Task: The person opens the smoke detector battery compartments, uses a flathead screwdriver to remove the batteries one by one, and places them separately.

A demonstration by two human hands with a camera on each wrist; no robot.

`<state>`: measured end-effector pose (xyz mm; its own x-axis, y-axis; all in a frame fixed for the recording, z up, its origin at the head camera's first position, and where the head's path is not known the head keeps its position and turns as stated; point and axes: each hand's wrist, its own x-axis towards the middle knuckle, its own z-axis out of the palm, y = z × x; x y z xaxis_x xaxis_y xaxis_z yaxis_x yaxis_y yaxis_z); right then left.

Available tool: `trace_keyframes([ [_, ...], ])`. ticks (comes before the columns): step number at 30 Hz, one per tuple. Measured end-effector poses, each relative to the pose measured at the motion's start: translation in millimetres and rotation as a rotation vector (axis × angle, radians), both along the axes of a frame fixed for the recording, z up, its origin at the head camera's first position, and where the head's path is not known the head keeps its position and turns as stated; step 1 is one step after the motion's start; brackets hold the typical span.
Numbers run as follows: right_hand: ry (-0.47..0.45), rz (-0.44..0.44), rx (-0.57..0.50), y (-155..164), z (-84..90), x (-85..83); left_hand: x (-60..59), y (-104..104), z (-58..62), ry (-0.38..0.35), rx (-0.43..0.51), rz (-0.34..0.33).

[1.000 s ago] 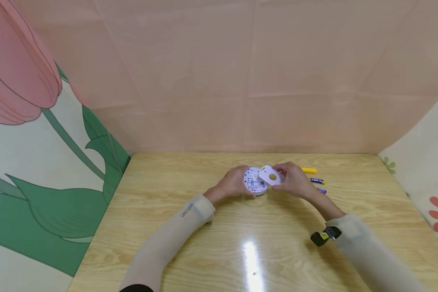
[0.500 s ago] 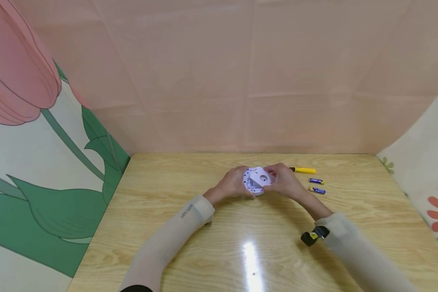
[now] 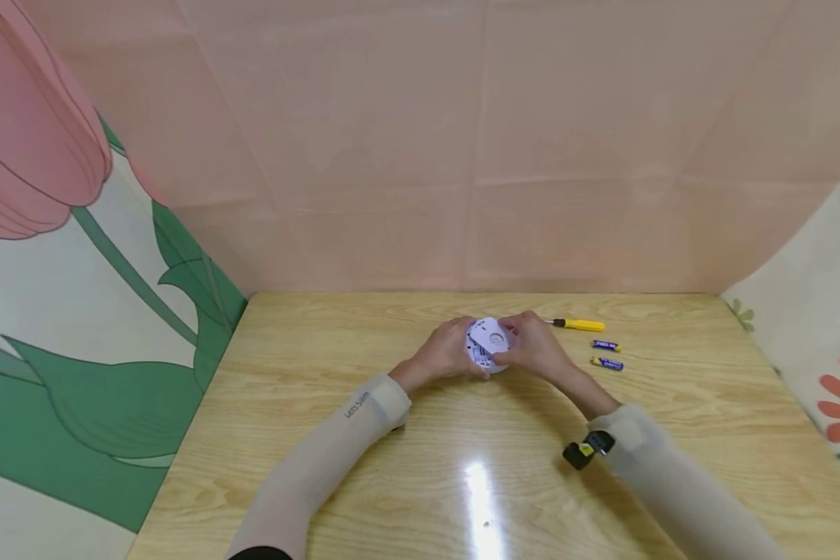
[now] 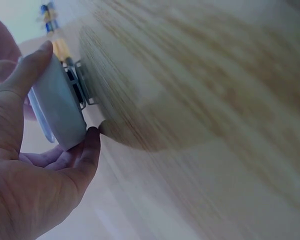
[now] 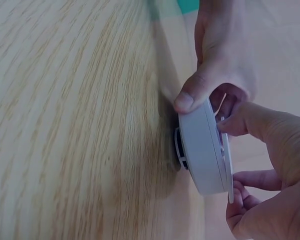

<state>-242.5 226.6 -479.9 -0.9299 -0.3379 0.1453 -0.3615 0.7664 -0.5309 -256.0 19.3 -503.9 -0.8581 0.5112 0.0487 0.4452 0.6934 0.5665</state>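
A white round device (image 3: 485, 348) rests on the wooden table (image 3: 364, 467) near its middle. My left hand (image 3: 455, 350) grips the device's left side; in the left wrist view its thumb and fingers (image 4: 92, 142) curl round the white device (image 4: 57, 107). My right hand (image 3: 525, 342) holds a thin round white cover (image 3: 493, 336) flat on top of the device. In the right wrist view the white device (image 5: 202, 150) sits on a small raised base, and my right fingers (image 5: 235, 122) pinch the cover at its rim.
A yellow-handled screwdriver (image 3: 579, 324) lies right of the hands. Two small blue batteries (image 3: 605, 345) (image 3: 607, 362) lie just in front of it. Pink and flowered panels wall the table on three sides. A black wrist camera (image 3: 581, 451) sits on my right sleeve.
My right hand has moved left and brought the round cover down from a tilted position onto the device. The left hand has stayed on the device.
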Motion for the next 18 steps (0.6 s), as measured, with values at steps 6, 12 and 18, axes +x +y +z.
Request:
trace_keyframes([
  [6,0.002,-0.018,0.027,-5,0.6,-0.5,1.6,1,0.7,0.014,-0.010,0.005],
  [12,0.002,-0.014,0.034,-9,3.8,0.6,2.9,1,1.7,0.010,-0.021,0.016],
  [18,0.022,-0.004,0.042,-12,6.5,4.4,5.6,1,3.1,-0.002,0.000,0.017],
])
